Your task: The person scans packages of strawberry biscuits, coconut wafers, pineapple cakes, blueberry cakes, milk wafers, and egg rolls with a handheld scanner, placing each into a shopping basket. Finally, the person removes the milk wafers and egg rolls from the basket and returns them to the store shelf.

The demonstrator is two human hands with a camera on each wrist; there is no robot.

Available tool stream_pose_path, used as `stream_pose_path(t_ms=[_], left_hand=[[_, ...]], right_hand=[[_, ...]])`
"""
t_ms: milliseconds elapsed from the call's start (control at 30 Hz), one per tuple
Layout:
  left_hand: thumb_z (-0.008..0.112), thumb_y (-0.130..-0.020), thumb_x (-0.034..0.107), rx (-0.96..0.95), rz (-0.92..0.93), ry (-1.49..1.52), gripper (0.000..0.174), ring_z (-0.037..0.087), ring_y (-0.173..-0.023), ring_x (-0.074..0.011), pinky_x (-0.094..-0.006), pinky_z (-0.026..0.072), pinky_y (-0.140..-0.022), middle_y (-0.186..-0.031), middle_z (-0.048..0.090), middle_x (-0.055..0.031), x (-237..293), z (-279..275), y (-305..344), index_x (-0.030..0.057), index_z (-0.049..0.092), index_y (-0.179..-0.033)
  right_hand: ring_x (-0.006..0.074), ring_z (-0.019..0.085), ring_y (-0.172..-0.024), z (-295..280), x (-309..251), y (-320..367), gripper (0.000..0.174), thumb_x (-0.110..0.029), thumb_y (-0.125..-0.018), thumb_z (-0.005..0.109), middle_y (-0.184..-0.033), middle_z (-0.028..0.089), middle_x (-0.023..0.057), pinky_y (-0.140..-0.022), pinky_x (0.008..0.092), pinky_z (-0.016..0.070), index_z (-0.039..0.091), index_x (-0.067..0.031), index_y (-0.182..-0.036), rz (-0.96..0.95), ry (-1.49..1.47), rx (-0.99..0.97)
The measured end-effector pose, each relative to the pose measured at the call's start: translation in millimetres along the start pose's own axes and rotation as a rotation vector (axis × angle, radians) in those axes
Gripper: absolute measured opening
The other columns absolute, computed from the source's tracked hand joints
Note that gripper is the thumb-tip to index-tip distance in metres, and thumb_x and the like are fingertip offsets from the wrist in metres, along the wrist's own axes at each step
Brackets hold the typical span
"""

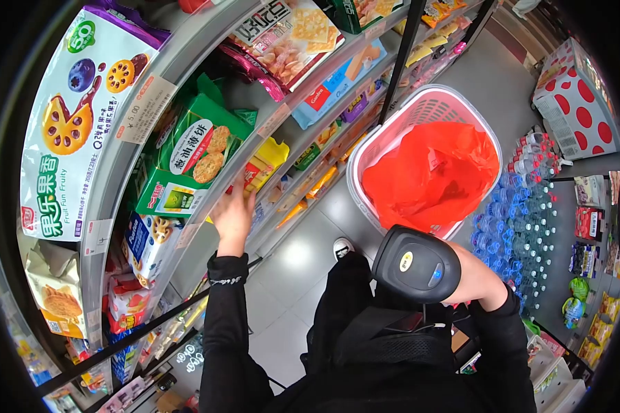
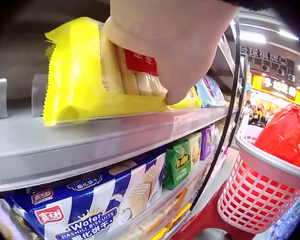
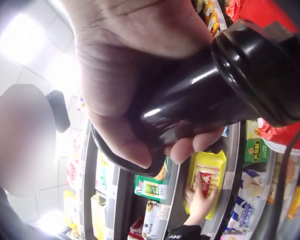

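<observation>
On a middle shelf, a yellow pack of biscuits (image 2: 75, 75) lies flat, with a red label and pale biscuits showing through its wrapper. My left hand (image 1: 233, 213) reaches in over it, fingers and thumb bent about the pack; part of the pack is hidden under the hand. In my right hand (image 3: 125, 45) I grip the black handle of a barcode scanner (image 1: 417, 265), which is held up near the basket. From the head, the scanner covers most of that hand. A green box of scallion crackers (image 1: 196, 155) stands on the shelf beside my left hand.
A pink and white basket (image 1: 365, 186) with a red bag (image 1: 427, 172) in it stands ahead of me. Bottled water packs (image 1: 517, 220) are on the floor to the right. Blue wafer packs (image 2: 105, 200) fill the shelf below. Another person (image 3: 15, 210) appears in the right wrist view.
</observation>
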State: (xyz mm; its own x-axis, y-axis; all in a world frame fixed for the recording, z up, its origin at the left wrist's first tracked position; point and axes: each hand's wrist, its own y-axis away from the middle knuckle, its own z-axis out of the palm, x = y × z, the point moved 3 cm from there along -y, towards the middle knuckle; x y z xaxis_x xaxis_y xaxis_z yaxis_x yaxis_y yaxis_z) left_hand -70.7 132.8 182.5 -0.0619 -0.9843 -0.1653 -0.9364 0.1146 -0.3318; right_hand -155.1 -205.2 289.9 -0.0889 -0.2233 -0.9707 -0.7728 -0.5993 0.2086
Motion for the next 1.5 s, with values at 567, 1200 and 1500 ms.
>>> stream_pose_path(t_ms=[567,1200,1500], left_hand=[[0.063,-0.065,0.042,-0.407,-0.311,0.111,0.068,0.051,-0.091,-0.0343,-0.0427,0.0421,-0.073,-0.101,0.050,-0.0212,-18,-16,11,0.0011,0.041,-0.114],[0.056,-0.070,0.005,-0.206,0.147,0.960,0.016,0.056,-0.071,-0.0275,-0.0345,0.0449,-0.063,-0.079,0.058,-0.0103,156,-68,64,0.0048,0.057,-0.086],[0.051,-0.073,0.005,-0.424,0.058,1.297,0.015,0.056,-0.069,-0.0261,-0.0307,0.0443,-0.061,-0.077,0.056,-0.0126,299,-87,-6,0.0017,0.056,-0.087]], right_hand=[[0.0258,0.050,-0.097,-17,-6,7,0.061,-0.012,-0.058,0.069,-0.105,0.050,0.0145,-0.083,0.0325,0.0388,0.043,0.0012,-0.112,-0.043,0.032,-0.001],[0.0237,0.053,-0.092,-56,16,65,0.057,-0.011,-0.057,0.069,-0.100,0.055,0.0133,-0.081,0.0318,0.0398,0.045,0.0004,-0.107,-0.019,0.037,0.216],[0.0213,0.056,-0.088,-104,74,112,0.051,-0.009,-0.055,0.068,-0.094,0.058,0.0130,-0.078,0.0307,0.0422,0.050,0.0008,-0.101,0.175,-0.039,0.399]])
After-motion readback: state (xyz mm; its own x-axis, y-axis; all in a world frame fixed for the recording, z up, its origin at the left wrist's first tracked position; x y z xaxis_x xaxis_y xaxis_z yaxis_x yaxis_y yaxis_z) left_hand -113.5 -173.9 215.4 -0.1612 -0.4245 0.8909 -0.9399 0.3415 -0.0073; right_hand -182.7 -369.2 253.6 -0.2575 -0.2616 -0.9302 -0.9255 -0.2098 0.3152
